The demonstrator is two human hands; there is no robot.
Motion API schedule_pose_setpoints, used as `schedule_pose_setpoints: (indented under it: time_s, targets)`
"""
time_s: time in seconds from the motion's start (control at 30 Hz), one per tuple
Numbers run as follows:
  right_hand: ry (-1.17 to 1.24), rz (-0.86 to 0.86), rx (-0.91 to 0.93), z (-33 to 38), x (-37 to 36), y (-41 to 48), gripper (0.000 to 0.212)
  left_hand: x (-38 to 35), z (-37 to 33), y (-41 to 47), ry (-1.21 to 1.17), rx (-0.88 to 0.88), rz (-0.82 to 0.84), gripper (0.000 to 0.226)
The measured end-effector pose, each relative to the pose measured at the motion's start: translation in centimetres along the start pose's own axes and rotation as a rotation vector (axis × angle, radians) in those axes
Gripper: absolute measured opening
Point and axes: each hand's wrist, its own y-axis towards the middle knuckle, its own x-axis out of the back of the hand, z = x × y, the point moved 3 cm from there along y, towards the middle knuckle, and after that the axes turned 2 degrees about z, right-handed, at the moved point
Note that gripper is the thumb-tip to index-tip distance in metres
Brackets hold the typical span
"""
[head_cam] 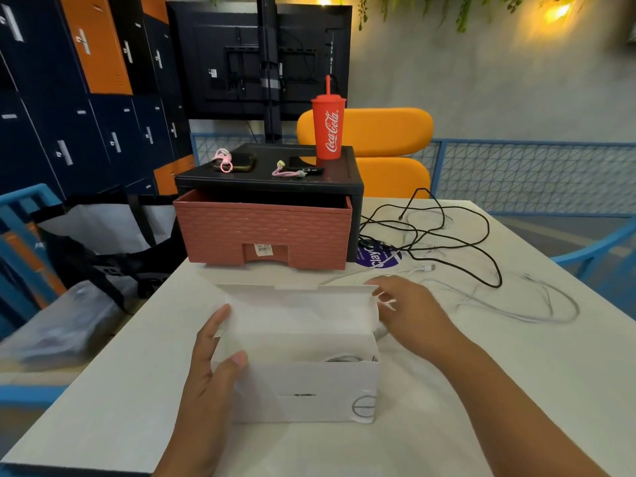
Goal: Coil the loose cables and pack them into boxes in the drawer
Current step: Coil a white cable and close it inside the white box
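A white cardboard box (pixel 309 390) stands open on the table in front of me, its lid flap up at the back. Part of a white cable (pixel 344 358) shows inside it. My left hand (pixel 213 359) holds the box's left end, thumb on the front wall. My right hand (pixel 406 308) touches the lid's right corner with loosely bent fingers. Behind the box stands a black drawer unit (pixel 268 182) with its reddish drawer (pixel 265 228) slightly pulled out. A loose black cable (pixel 447 235) and a loose white cable (pixel 516 304) sprawl on the table to the right.
On the drawer unit stand a red Coca-Cola cup (pixel 328 129), two phones and pink coiled cables (pixel 223 160). A purple sticker (pixel 378 258) lies by the drawer. Blue chairs flank the table; the left one holds bags (pixel 103 249). An orange chair (pixel 378 146) is behind.
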Motion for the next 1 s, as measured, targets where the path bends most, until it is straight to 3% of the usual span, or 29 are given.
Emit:
schedule_pose_setpoints:
  time_s: [0.07,0.2,0.43,0.5,0.57,0.67,0.73,0.87,1.0]
  targets:
    - [-0.219,0.185,0.088,0.7,-1.6,1.3,0.012,-0.1,-0.2,-0.1,0.010,0.001,0.001,0.052]
    - [-0.140,0.441,-0.046,2.3,-2.4,1.8,0.008,-0.1,-0.3,-0.1,0.029,-0.002,0.002,0.052]
    - [-0.179,0.514,-0.101,2.7,-2.8,2.3,0.017,0.1,0.0,0.0,0.039,0.007,-0.007,0.051]
    - [-0.188,0.438,-0.004,2.5,-2.5,2.3,0.024,0.1,-0.1,0.0,0.044,0.003,-0.006,0.051]
    - [-0.121,0.272,0.120,2.2,-1.9,2.7,0.005,0.1,-0.1,0.0,0.044,0.009,-0.012,0.052]
    - [0.242,-0.034,0.018,0.9,0.3,2.7,0.041,0.1,0.1,-0.1,0.043,0.015,-0.018,0.053]
    - [0.470,-0.163,-0.021,0.4,2.0,2.5,0.048,0.1,0.1,0.0,0.060,0.018,-0.018,0.052]
    - [0.960,-0.225,0.020,0.6,4.8,1.2,0.043,-0.1,-0.1,0.0,0.070,0.018,-0.026,0.053]
    - [1.108,-0.152,0.214,2.8,6.5,-1.1,0.041,-0.8,-0.3,-0.2,0.038,0.011,0.027,0.049]
